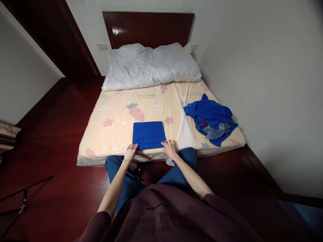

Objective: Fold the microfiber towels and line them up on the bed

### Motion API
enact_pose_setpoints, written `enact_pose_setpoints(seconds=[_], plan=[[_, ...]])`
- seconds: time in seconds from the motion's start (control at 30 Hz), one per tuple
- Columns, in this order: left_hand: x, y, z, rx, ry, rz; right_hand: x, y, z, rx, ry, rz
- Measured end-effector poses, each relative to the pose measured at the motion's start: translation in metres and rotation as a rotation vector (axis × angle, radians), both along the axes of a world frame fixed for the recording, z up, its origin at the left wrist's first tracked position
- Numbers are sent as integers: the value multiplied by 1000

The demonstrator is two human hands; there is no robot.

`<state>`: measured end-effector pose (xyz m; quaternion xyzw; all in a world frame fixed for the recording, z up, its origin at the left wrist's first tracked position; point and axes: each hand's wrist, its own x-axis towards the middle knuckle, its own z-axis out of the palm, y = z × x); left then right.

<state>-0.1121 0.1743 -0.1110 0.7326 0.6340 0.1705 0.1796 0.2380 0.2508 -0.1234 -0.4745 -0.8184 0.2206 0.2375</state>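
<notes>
A blue folded cloth (148, 135) lies flat on the bed close to its near edge, forming a neat rectangle. My left hand (130, 152) rests at the cloth's near left corner, its fingers stretched out and touching the edge. At the near right corner, my right hand (170, 148) lies with fingers spread, the tips on the cloth. Both palms face down, and the undersides of the fingers are hidden. To the right on the bed sits a crumpled pile of blue cloths (212, 114), with a grey-blue piece (216, 130) bearing white lettering among them.
The bed (111, 134) has a cream sheet printed with carrots and flowers. A pale grey quilt (153, 65) is bunched before the dark wooden headboard (148, 28). A wall stands close on the right. Thin black stand legs (24, 198) rest on the red-brown floor at lower left.
</notes>
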Motion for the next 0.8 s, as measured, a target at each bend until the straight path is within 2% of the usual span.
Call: enact_pose_setpoints(seconds=[0.1, 0.27, 0.47, 0.8], plan=[[-10, 0, -8, 9, -168, 74, 12, -1, -6, -46, 135, -59], [-23, 8, -21, 108, -463, 249, 17, 13, -31, -79, 332, -266], [-23, 10, -31, 136, -632, 318, 22, 24, -50, -187, 443, -211], [-22, 10, -35, 128, -680, 363, 26, 25, -52, -154, 420, -217]])
